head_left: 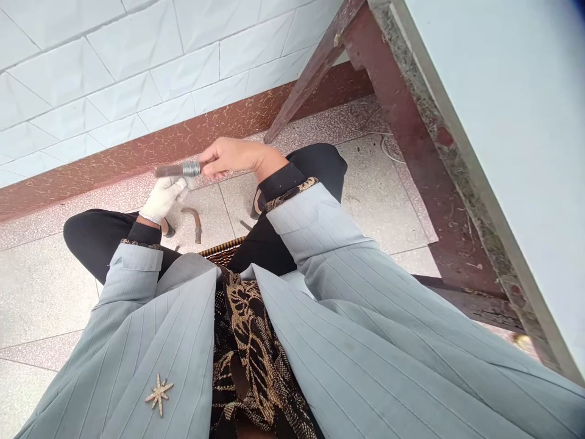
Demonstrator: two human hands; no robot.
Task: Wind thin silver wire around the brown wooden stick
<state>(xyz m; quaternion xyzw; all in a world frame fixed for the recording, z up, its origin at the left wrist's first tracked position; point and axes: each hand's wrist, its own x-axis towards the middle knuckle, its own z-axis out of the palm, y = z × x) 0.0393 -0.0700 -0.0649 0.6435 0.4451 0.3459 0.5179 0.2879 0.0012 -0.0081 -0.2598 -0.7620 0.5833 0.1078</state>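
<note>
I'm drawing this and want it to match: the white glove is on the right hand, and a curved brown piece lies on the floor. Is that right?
Not quite. The head view shows the white glove on the left hand; the right hand is bare. The curved brown piece does lie on the floor.

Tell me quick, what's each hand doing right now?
Right hand: closed, holding the wire-wrapped stick.
Left hand: by the stick; can't tell if it's gripping.
</note>
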